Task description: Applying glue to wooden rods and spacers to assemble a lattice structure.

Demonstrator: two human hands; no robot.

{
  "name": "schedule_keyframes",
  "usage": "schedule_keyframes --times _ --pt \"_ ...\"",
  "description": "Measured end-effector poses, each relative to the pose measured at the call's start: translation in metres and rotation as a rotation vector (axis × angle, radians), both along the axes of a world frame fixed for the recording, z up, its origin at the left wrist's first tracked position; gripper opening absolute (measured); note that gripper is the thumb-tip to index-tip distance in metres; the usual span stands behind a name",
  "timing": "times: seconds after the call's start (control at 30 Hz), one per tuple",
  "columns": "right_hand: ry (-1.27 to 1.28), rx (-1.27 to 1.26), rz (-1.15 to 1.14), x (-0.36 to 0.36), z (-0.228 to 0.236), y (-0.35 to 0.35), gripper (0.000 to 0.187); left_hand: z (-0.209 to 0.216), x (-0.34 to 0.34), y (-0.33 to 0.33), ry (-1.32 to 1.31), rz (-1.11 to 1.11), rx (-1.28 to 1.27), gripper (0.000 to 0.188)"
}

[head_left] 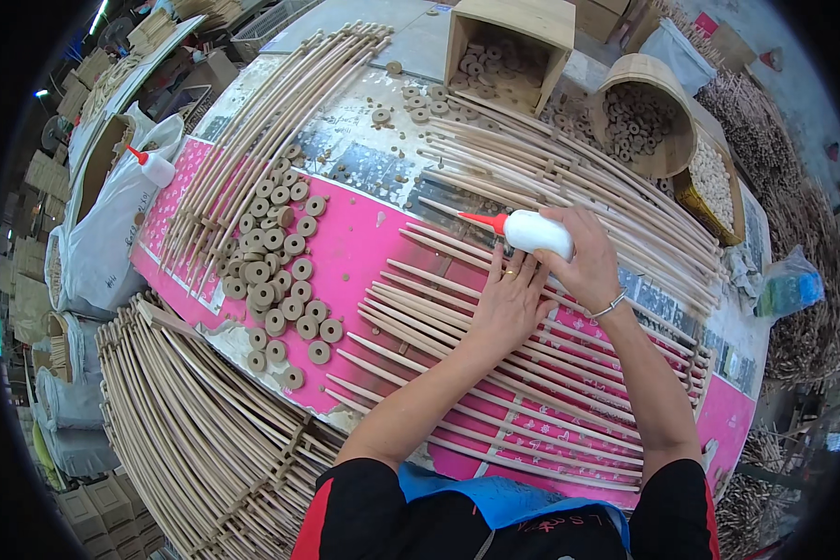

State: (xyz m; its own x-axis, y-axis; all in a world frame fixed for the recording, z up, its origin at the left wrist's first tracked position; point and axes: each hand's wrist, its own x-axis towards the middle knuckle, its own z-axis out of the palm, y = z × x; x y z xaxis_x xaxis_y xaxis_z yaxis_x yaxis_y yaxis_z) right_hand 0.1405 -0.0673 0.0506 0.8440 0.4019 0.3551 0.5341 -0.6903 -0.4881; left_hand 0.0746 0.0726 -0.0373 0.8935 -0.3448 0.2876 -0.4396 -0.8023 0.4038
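On the pink-covered table (364, 243) we see our right hand (583, 266) wrapped around a white glue bottle (535, 231), red nozzle aimed left over the fanned wooden sticks (532, 373). Left hand (509, 303) lies flat, fingers spread, pressing those sticks down, holding nothing. Round wooden discs (275, 280) sit loose in a heap left of the sticks, apart from them; we judge none is fitted on this row yet, gluing looks underway, glue spots too small to tell. More discs fill a box (509, 47) and bucket (644, 112) at the far edge.
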Motion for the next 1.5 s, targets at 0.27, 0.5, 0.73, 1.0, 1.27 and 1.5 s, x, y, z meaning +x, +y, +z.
schedule_keyframes --times 0.27,0.5,0.73,1.0,1.27,1.5 --pt "0.018 -0.018 -0.008 -0.002 0.000 0.000 0.049 0.002 -0.001 0.002 -0.012 0.007 0.010 0.071" --pt "-0.013 -0.016 -0.020 -0.008 0.006 -0.002 0.049 0.002 -0.001 0.003 0.002 0.018 0.012 0.070" --pt "0.043 0.026 0.073 -0.018 0.012 0.004 0.051 -0.005 -0.002 0.004 0.033 0.006 -0.015 0.062" --pt "0.063 -0.035 0.082 -0.019 0.011 0.008 0.051 -0.010 -0.003 0.004 -0.049 0.014 -0.059 0.052" --pt "0.027 -0.021 0.062 -0.027 0.016 0.007 0.051 -0.013 -0.002 0.004 -0.065 0.018 -0.076 0.053" --pt "0.072 -0.047 0.089 -0.032 0.019 0.011 0.050 -0.017 -0.003 0.004 0.023 -0.020 -0.046 0.053"
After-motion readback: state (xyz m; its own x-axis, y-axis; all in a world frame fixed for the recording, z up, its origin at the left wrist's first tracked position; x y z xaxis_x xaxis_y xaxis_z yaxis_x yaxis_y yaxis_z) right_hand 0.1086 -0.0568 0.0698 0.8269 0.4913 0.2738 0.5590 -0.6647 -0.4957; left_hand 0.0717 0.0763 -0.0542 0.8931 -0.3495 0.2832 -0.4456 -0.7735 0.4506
